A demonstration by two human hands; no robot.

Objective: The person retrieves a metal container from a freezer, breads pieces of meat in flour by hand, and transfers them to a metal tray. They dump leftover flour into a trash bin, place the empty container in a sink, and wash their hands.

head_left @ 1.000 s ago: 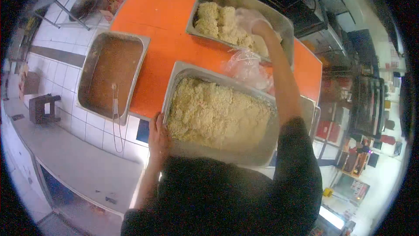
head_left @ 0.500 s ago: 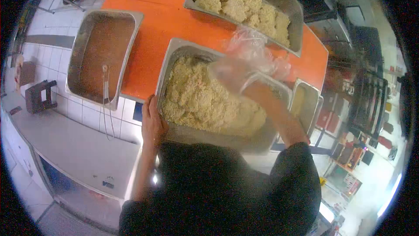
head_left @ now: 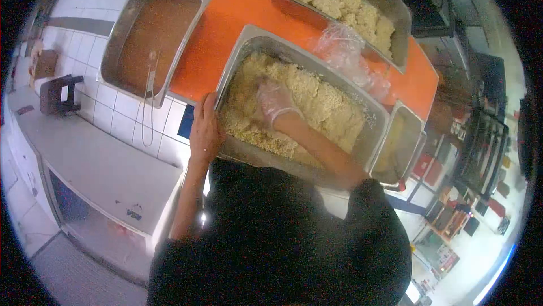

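A deep metal pan in front of me holds a mound of pale, crumbly breading. My left hand grips the pan's left end, its fingers lying along the rim. Inside the pan, on the left side, my right hand wears a clear plastic glove and presses down into the breading. Its fingertips are buried, so I cannot make out whether they hold anything.
A pan of brown liquid with a wire-handled tool stands left on the orange table. Behind are a pan of breaded pieces and a crumpled plastic bag. A smaller pan sits at right.
My right hand has gone from above the pan's far right side down into the breading at the left. My left hand stays at the rim. The whole view has shifted slightly.
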